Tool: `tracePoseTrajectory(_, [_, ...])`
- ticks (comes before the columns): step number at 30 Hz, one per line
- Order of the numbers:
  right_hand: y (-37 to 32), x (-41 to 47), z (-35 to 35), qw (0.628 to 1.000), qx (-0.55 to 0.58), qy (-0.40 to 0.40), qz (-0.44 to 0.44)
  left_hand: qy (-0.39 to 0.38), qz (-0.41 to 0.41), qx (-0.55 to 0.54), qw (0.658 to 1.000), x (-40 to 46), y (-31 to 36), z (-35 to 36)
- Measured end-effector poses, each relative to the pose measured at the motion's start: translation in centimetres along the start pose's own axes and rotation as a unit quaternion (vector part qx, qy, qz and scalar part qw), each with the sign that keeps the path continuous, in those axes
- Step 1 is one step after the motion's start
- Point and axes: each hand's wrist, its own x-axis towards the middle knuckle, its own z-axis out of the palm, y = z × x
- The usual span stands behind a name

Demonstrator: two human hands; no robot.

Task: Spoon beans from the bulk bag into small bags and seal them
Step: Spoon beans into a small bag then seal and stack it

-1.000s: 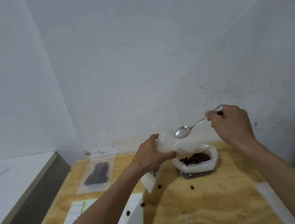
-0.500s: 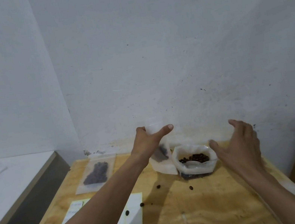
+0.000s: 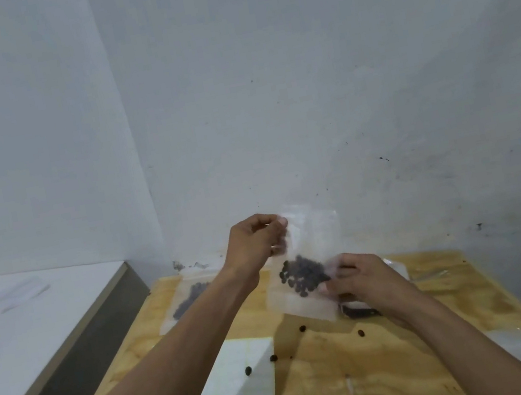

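Small bag (image 3: 302,266) clear, dark beans (image 3: 304,275) clustered low; left hand (image 3: 256,243) pinches top, right hand (image 3: 357,279) apparently grips side.

The bulk bag (image 3: 358,308) was almost wholly hidden behind the right hand (image 3: 367,277) and the small bag (image 3: 303,270); only a dark strip of it showed near the wrist. The small bag's upper edge was blurred, so whether it was sealed could not be told. The left hand (image 3: 255,243) covered that bag's top left corner. A filled bag (image 3: 188,300) further left was partly hidden by the left forearm. Both forearms were cut off at the near edge.
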Motion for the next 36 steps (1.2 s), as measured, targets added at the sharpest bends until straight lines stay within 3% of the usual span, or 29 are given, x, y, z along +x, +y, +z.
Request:
tracePoseTrajectory(6, [-3.2,0.6,-0.2,0.994,0.06,0.079,-0.055,-0.057,0.02,0.0,0.998,-0.8,-0.2,-0.8])
tracePoseTrajectory(9, [-4.4,1.0,-0.3,0.993,0.01,0.098,-0.067,-0.085,0.04,0.01,0.996,-1.3,-0.1,-0.8])
tracePoseTrajectory(18, [-6.0,0.8,0.7,0.989,-0.084,0.08,-0.092,-0.09,0.06,0.029,0.994,-2.4,-0.1,-1.6])
tracePoseTrajectory(36, [-5.6,2.6,3.1,0.987,-0.111,0.04,-0.108,-0.05,0.071,0.053,0.995,-2.1,-0.8,-3.3])
